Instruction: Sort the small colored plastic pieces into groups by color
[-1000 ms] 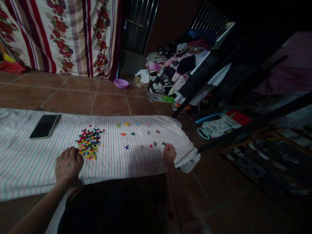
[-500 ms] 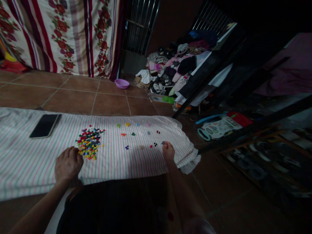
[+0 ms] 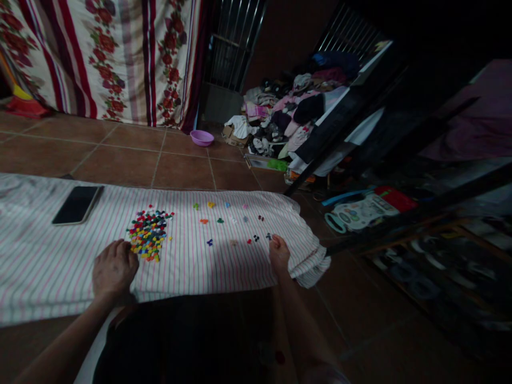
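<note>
A heap of small coloured cubes (image 3: 148, 234) lies on the striped cloth (image 3: 188, 266). My left hand (image 3: 114, 268) rests at the heap's near left edge, fingers bent; what is under the fingertips is hidden. To the right, little single-colour groups stand apart in rows, among them an orange one (image 3: 204, 221), a green one (image 3: 220, 220), a purple one (image 3: 210, 242) and a black one (image 3: 256, 238). My right hand (image 3: 279, 253) is beside the dark grey group (image 3: 269, 236) at the right end, thumb and fingers drawn together; whether they hold anything is too small to tell.
A phone (image 3: 77, 205) lies on the cloth at the left. Beyond the cloth, a purple basin (image 3: 202, 138) sits on the tiled floor near a clothes pile (image 3: 280, 114). A dark slanting bar (image 3: 306, 178) rises near the cloth's far right corner.
My right hand has drawn slightly back from the dark grey group, which now shows on the cloth past the fingertips. The whole view has shifted a little; my left hand stays by the heap.
</note>
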The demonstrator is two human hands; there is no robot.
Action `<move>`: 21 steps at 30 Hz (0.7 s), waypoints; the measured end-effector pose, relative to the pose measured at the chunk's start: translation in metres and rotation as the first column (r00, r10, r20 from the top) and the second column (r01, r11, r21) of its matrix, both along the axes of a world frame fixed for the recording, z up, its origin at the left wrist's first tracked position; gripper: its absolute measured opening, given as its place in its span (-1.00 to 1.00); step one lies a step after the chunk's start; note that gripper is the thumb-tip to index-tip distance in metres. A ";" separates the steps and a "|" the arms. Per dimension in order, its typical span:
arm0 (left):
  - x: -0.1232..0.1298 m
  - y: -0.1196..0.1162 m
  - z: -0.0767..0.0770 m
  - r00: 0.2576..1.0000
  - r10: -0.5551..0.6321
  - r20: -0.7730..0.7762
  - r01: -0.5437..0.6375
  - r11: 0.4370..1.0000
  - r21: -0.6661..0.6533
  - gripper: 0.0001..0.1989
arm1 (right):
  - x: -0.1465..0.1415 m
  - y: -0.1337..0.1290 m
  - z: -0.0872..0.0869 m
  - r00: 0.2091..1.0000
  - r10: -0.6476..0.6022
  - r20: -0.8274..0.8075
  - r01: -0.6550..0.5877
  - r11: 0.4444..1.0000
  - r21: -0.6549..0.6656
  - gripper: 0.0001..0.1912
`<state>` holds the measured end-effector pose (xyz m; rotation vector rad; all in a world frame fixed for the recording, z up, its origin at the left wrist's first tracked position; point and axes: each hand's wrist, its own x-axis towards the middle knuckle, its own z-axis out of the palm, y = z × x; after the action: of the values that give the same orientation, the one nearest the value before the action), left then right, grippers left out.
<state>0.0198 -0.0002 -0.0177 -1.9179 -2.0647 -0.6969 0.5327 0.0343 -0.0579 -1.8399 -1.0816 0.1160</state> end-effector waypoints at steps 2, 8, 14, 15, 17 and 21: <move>0.001 -0.001 0.001 1.000 0.003 0.009 -0.003 1.000 -0.002 -0.69 | -0.001 -0.001 0.000 1.000 -0.011 -0.028 0.011 1.000 0.002 -0.51; 0.002 -0.001 0.003 0.999 0.020 0.034 -0.019 0.999 -0.032 -0.69 | -0.003 -0.008 0.001 0.992 -0.088 -0.088 0.093 0.994 0.050 -0.48; 0.002 0.000 0.003 0.998 0.023 0.059 -0.021 0.999 -0.043 -0.69 | -0.014 -0.016 0.009 0.986 -0.104 -0.131 0.114 0.991 0.069 -0.49; 0.002 0.000 0.002 0.998 0.027 0.062 -0.024 0.999 -0.041 -0.70 | -0.019 -0.017 0.011 0.986 -0.104 -0.133 0.114 0.991 0.075 -0.50; 0.002 0.001 0.000 0.997 0.031 0.068 -0.029 0.999 -0.032 -0.71 | -0.031 -0.017 0.017 0.987 -0.087 -0.136 0.100 0.991 0.092 -0.52; 0.002 0.003 -0.003 0.996 0.029 0.083 -0.030 1.000 0.006 -0.74 | -0.061 -0.015 0.032 0.985 -0.004 -0.170 0.026 0.991 0.131 -0.55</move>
<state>0.0216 0.0025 -0.0209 -1.8809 -2.1323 -0.7888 0.4719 0.0198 -0.0262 -1.6860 -0.9341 0.1843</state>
